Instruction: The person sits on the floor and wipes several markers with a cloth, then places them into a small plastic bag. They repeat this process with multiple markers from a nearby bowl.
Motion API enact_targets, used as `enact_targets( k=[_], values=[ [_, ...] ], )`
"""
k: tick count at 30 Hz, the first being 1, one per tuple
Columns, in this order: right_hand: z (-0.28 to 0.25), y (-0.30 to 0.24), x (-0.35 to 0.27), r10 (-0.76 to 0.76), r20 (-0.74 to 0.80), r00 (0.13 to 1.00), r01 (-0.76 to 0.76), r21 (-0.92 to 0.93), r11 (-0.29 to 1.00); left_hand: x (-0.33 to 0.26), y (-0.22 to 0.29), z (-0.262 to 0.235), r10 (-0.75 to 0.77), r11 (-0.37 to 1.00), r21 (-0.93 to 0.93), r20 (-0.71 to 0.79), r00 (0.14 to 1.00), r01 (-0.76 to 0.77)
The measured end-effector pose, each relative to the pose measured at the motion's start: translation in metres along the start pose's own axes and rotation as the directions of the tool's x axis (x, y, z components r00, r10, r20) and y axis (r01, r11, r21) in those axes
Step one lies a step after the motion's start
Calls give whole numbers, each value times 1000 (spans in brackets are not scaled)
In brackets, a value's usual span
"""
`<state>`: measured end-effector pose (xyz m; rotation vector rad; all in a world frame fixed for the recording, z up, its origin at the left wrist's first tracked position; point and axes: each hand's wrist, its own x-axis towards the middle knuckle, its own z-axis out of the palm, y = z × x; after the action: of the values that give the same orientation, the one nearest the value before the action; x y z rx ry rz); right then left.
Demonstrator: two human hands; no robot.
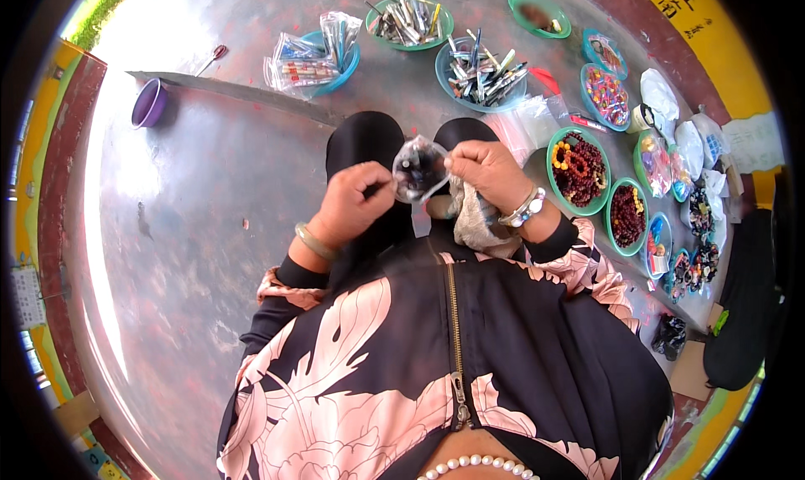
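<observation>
Between my hands a clear plastic bag [410, 197] is stretched wide at its mouth above my lap. Dark shapes show inside it, too small to make out. My left hand [360, 193] pinches the bag's left rim between thumb and finger. The right rim is pinched by my right hand [489, 174]. A crumpled beige cloth [480, 222] lies on my lap below the right wrist. Just beyond my knees stands a blue basin [444, 91] of loose pens, with flat clear plastic bags [541, 121] to its right.
Farther off, a green basin [411, 46] holds pens and a blue basin [344, 79] holds bagged pens. Green basins [605, 202] of dark red bead strings are at right, near several basins of colourful packets [605, 94]. A purple bowl [150, 104] stands at far left.
</observation>
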<state>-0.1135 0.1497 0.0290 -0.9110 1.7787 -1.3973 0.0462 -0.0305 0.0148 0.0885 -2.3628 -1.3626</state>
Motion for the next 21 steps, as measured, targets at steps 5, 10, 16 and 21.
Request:
enact_targets(
  k=[5, 10, 16, 21],
  values=[
    [0, 9, 1, 75, -16, 997, -74, 29, 997, -3, 0, 6, -95, 995, 13, 29, 995, 94],
    [2, 9, 0, 112, -27, 993, -110, 80, 991, 0, 1, 3, -84, 996, 26, 38, 996, 83],
    [0, 8, 0, 118, -9, 993, -117, 35, 992, 3, -2, 6, 16, 1000, 16, -10, 1000, -16],
    [-2, 0, 2, 92, 44, 995, -96, 110, 989, 3, 5, -2, 23, 998, 64, -5, 1000, -22]
  ],
)
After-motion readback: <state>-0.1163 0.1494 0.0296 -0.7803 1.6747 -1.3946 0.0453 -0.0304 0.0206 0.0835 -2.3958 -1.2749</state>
